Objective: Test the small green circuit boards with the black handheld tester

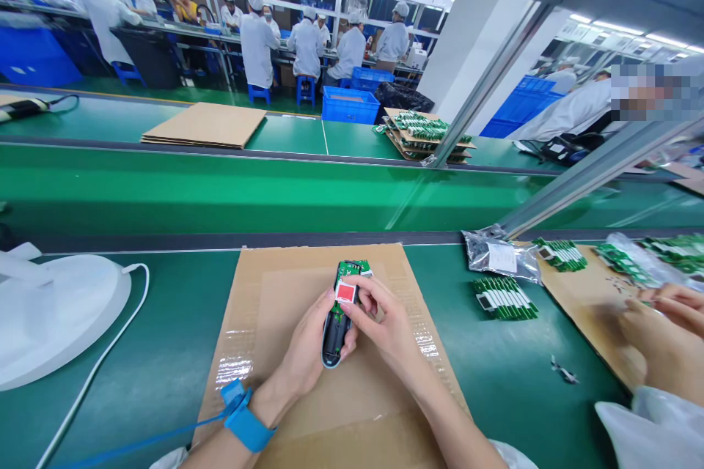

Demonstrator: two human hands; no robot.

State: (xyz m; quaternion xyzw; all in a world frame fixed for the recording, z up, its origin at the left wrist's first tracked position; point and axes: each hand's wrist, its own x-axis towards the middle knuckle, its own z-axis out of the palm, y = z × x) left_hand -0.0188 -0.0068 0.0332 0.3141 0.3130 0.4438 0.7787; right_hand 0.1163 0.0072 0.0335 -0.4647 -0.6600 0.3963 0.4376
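While you've got that dark handheld casing (pixel 335 330) over the middle of the cardboard sheet (pixel 275 322) on the bench (pixel 165 352), your left hand (pixel 305 355) has its grip wrapped shut around the lower end of it, thumb along the side, blue wrist strap (pixel 245 421) on that wrist with its cord trailing off to the left. Your right hand (pixel 385 326) is pinching the upper part, fingertips closed on the green circuit board (pixel 352 272) that sticks out of the top of the casing, right by the little red square (pixel 345 292) on a white patch. Container-wise, close by there's only a crumpled silvery bag (pixel 498 256) off to your right, can't tell what's in it, with stacks of green boards (pixel 504 298) lying loose next to it. Further back a blue crate (pixel 350 104) sits past the far bench, contents hidden. A co-worker's hands (pixel 668 337) are busy over another cardboard sheet at the right edge. A white lamp base (pixel 55 315) sits to your left.
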